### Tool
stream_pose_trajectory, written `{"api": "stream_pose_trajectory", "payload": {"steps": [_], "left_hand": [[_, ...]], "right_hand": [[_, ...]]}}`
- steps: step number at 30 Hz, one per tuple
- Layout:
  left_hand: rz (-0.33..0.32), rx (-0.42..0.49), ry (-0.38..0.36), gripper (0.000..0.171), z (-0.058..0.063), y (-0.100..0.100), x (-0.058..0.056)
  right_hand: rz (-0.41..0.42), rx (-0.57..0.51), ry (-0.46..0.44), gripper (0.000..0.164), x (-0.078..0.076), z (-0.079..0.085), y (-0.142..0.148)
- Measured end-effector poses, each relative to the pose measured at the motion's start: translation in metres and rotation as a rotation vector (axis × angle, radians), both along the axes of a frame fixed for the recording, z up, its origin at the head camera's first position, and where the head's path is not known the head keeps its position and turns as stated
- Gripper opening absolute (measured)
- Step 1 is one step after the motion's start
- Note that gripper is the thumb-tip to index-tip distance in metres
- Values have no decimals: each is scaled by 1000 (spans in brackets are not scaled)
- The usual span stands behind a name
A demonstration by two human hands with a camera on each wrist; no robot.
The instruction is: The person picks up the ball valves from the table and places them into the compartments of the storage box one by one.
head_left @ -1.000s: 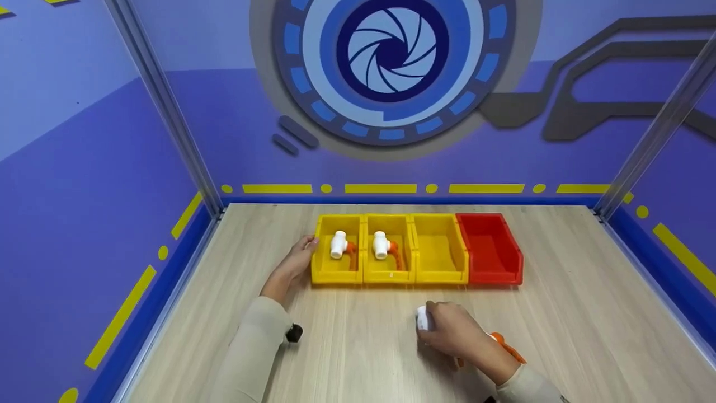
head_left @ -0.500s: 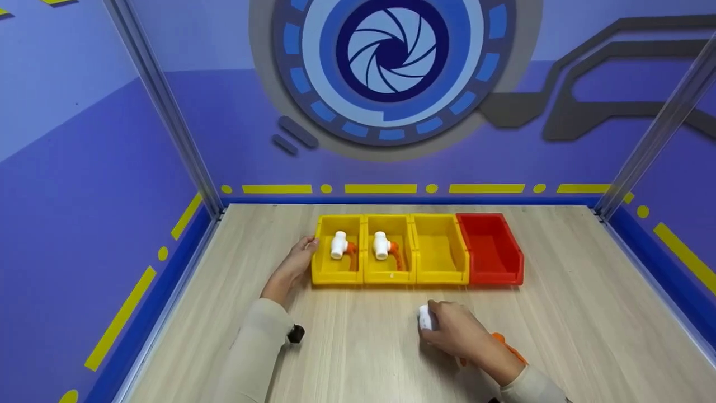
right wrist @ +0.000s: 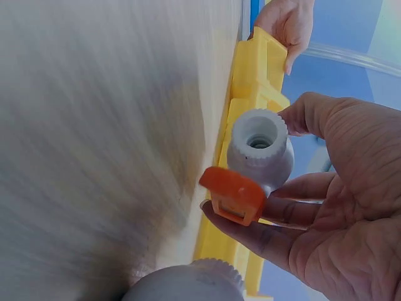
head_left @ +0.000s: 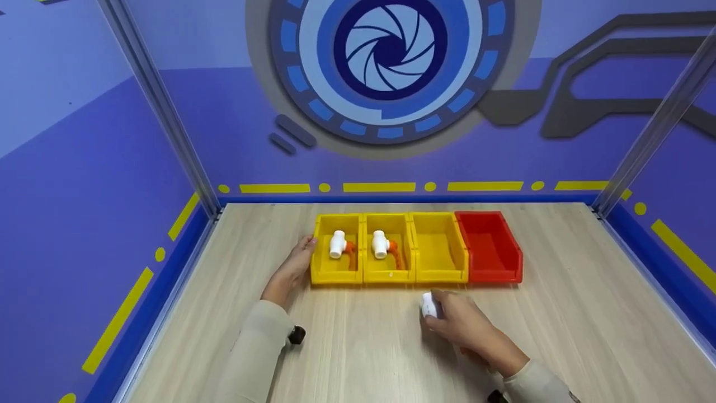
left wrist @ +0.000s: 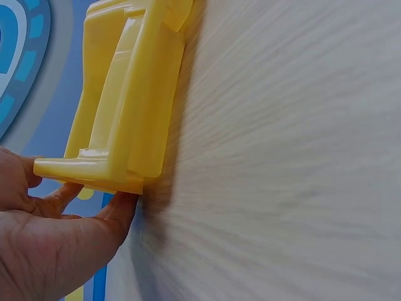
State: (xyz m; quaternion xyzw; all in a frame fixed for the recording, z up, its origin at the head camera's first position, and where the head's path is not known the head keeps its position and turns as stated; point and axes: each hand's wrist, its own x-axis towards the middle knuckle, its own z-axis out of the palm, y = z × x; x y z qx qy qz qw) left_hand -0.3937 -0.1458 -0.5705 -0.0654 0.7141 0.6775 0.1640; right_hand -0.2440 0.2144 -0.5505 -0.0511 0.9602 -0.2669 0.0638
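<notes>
My right hand (head_left: 461,322) grips a white ball valve (head_left: 429,305) just in front of the bins. In the right wrist view, the thumb and fingers are around this valve, with its orange lever (right wrist: 235,194) and open threaded end showing. My left hand (head_left: 292,267) rests against the outer side of the leftmost yellow bin (left wrist: 125,125), fingertips at its wall. One white valve (head_left: 337,245) lies in that bin and a similar white valve (head_left: 380,244) in the second yellow bin (head_left: 390,276), both with orange levers.
The third yellow bin (head_left: 441,252) and a red bin (head_left: 489,252) complete the row, with nothing visible inside. Another white fitting (right wrist: 188,285) shows low in the right wrist view, partly cut off. Purple printed walls (head_left: 224,129) enclose the wooden table (head_left: 358,341).
My right hand has moved a little forward towards the bins with the ball valve. The orange lever seen behind the right wrist earlier is now covered. The left hand stays at the bin.
</notes>
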Motion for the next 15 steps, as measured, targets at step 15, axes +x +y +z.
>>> {"api": "stream_pose_trajectory", "payload": {"steps": [15], "left_hand": [[3, -7, 12, 56, -1, 0, 1]], "right_hand": [[-68, -65, 131, 69, -9, 3, 18]]}}
